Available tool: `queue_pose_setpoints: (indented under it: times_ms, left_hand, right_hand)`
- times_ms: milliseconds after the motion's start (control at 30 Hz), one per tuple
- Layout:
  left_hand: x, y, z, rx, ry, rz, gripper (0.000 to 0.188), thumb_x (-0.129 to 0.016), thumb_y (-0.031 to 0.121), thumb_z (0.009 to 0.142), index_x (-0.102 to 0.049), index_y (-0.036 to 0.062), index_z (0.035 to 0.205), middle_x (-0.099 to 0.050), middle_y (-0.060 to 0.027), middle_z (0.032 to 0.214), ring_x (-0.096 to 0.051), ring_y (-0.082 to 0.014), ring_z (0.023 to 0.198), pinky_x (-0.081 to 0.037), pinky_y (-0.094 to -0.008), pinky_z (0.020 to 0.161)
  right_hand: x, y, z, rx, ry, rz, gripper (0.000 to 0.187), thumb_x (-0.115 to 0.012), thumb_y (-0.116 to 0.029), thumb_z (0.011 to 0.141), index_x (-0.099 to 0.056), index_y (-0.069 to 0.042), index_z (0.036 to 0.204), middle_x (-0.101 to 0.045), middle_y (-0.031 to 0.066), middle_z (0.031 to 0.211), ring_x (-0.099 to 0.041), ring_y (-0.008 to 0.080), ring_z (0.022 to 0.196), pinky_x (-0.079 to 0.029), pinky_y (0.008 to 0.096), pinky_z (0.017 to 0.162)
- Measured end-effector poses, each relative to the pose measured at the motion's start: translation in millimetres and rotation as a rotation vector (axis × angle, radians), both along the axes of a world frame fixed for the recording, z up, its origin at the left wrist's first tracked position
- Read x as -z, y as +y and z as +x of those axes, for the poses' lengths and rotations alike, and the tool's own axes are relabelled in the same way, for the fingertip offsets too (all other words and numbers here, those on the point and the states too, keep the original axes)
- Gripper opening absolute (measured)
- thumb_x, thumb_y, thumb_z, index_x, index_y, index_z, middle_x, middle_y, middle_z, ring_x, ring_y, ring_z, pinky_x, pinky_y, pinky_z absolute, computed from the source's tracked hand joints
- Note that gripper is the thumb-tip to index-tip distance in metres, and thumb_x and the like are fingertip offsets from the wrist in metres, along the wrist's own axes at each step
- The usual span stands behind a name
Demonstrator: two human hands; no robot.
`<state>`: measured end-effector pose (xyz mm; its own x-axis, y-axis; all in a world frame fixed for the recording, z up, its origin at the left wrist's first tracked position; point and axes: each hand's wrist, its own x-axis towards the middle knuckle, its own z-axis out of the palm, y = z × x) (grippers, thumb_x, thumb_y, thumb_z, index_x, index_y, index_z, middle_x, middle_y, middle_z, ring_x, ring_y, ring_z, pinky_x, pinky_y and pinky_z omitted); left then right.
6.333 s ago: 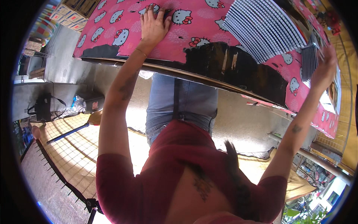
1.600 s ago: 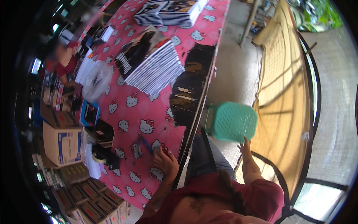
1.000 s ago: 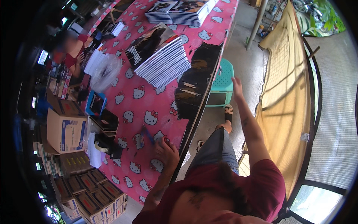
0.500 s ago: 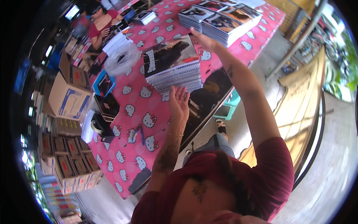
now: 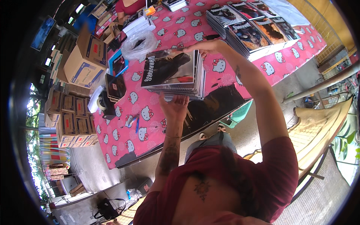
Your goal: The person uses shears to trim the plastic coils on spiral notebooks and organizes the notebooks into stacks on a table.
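A stack of spiral-bound notebooks [image 5: 170, 69], with a dark picture cover on top, sits near the table's front edge. Its lower layers are uneven and stick out at the right. My left hand [image 5: 174, 107] is against the near side, fingers up at the lower edge and thumb apart. At the far right corner, my right hand [image 5: 202, 47] curls round the edge; some of its fingers are hidden behind the notebooks. Between them, the two hands clasp the stack.
Several taller stacks of notebooks [image 5: 255, 32] stand at the far right. A clear plastic roll [image 5: 138, 45], tape dispenser [image 5: 107, 107] and blue pen [image 5: 137, 125] lie left on the pink tablecloth [image 5: 144, 112]. Cartons [image 5: 77, 116] are piled beside the table. A co-worker [image 5: 129, 7] sits opposite.
The stack has turned between my hands and its layers now look less even. My right hand has shifted along the far edge. The whole view has swung, showing more floor at lower left.
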<state>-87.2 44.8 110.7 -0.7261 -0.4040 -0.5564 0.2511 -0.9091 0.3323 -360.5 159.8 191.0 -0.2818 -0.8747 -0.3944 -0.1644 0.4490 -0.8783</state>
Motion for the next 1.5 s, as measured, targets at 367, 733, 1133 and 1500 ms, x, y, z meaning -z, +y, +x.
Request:
queue_pose_setpoints:
  times_ms: [367, 733, 1133, 1500]
  left_hand:
    - [-9, -27, 36, 0.083, 0.179, -0.186, 0.074, -0.062, 0.065, 0.082, -0.054, 0.0033, 0.121, -0.062, -0.0092, 0.112, -0.058, -0.0262, 0.106, -0.042, -0.0489, 0.101]
    - [-1, -74, 80, 0.168, -0.025, -0.420, 0.025, -0.062, 0.030, 0.091, -0.061, 0.0117, 0.108, -0.065, -0.0006, 0.096, -0.064, -0.0171, 0.085, -0.052, -0.0330, 0.076]
    - [-95, -23, 18, 0.144, 0.035, -0.525, 0.022, -0.060, 0.024, 0.090, -0.061, 0.0111, 0.108, -0.067, -0.0009, 0.087, -0.068, -0.0167, 0.083, -0.057, -0.0328, 0.078]
    - [-60, -41, -278, 0.410, 0.271, -0.578, 0.016, -0.068, 0.027, 0.085, -0.058, 0.0152, 0.083, -0.057, 0.0033, 0.068, -0.055, -0.0114, 0.056, -0.046, -0.0267, 0.051]
  right_hand:
    - [18, 9, 49, -0.183, -0.092, -0.177, 0.114, -0.049, -0.087, 0.072, -0.032, -0.006, 0.149, -0.047, 0.0173, 0.138, -0.048, 0.0284, 0.123, -0.045, 0.0381, 0.093]
    - [70, 29, 208, 0.572, -0.110, -0.423, 0.095, -0.066, -0.059, 0.082, -0.026, 0.003, 0.141, -0.033, 0.0237, 0.133, -0.033, 0.0348, 0.130, -0.028, 0.0427, 0.109]
    - [41, 21, 201, 0.918, -0.163, -0.797, 0.075, -0.076, -0.032, 0.077, -0.035, 0.003, 0.129, -0.038, 0.0155, 0.120, -0.039, 0.0258, 0.118, -0.032, 0.0385, 0.104]
    - [57, 19, -64, 1.253, -0.263, -0.938, 0.055, -0.073, -0.025, 0.076, -0.050, 0.000, 0.119, -0.055, 0.0102, 0.112, -0.050, 0.0182, 0.104, -0.038, 0.0326, 0.093]
